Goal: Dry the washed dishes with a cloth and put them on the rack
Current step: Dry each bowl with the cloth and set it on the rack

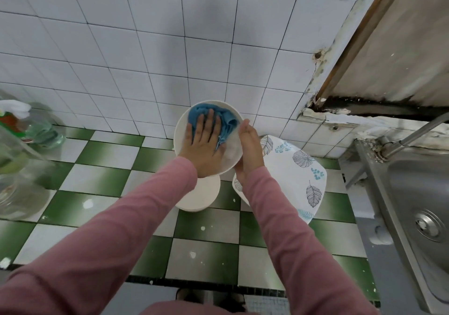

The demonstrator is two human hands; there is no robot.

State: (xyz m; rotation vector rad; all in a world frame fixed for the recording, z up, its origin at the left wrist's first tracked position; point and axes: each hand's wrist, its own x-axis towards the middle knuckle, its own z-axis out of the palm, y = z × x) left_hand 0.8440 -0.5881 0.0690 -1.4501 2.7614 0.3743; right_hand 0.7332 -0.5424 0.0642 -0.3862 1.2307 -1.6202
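A white round plate (181,130) is held tilted above the green-and-white tiled counter. My left hand (205,147) lies flat with straight fingers inside the plate, pressing a blue cloth (226,120) against it. My right hand (250,147) holds the plate by its right rim, fingers curled behind it. Below them a stack of white dishes (201,194) stands on the counter, and a white plate with a leaf pattern (298,168) lies to the right.
A steel sink (418,205) with a tap (413,137) fills the right side. Clear bottles and jars (31,130) stand at the left edge. A white tiled wall (170,47) rises behind the counter (97,168). No rack is in view.
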